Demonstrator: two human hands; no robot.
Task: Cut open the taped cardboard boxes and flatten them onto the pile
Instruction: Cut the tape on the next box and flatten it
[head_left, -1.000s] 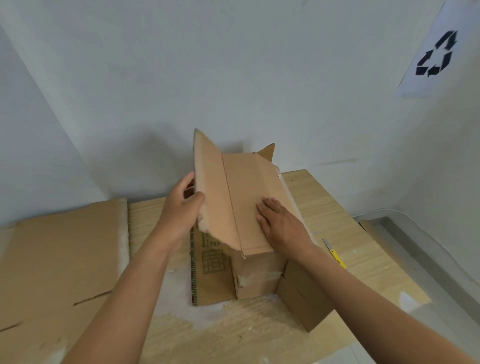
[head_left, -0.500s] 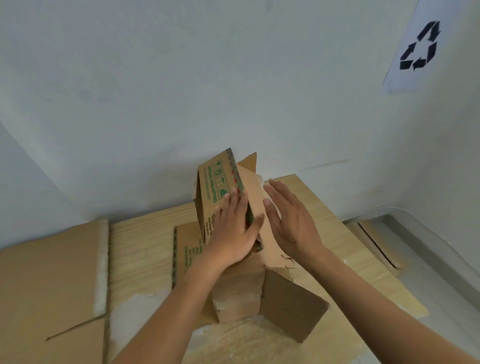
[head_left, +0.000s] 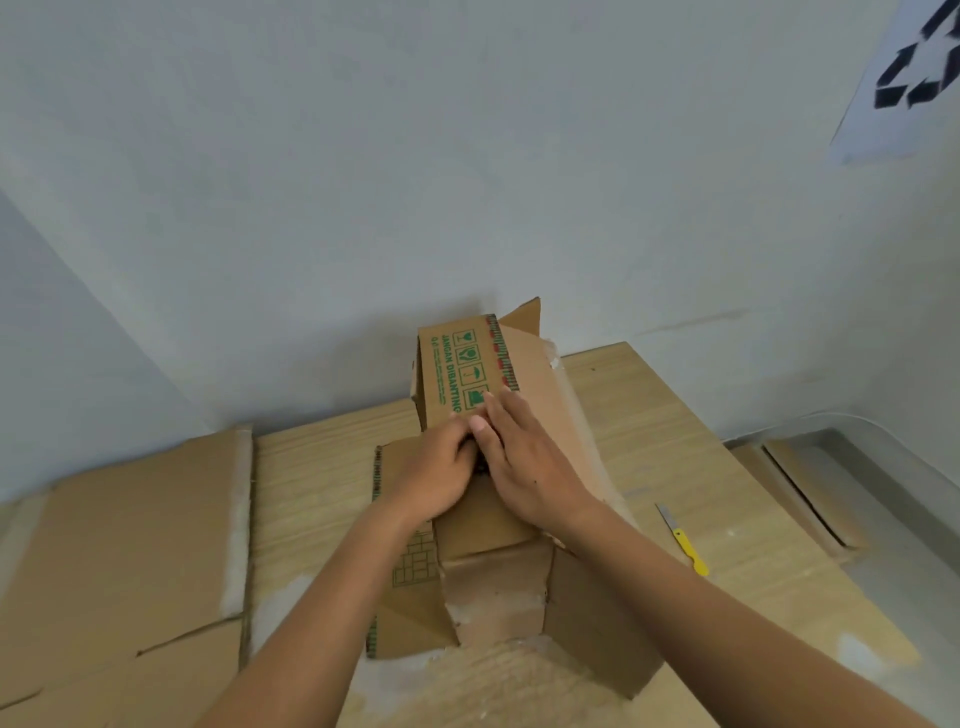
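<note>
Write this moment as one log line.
step: folding box flat; left hand: on box; right hand: flat on box; knife: on table

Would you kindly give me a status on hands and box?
Left hand grips cardboard box, right hand presses flat on it. Box half-folded, not yet flat. Yellow cutter aside on table, nothing blocking.

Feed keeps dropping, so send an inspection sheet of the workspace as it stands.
Surface: wooden table, pale scuffed patches.
Job's things: half-collapsed cardboard box mid-table; flattened pile at left; yellow cutter lying right of the box.
Clutter: nothing seen.
Hands: right hand flat on the box; left hand beside it, fingers curled, grip unclear.
Cables: nothing clearly seen.
Surroundings: white walls; recycling sign upper right; cardboard pieces on the floor.
</note>
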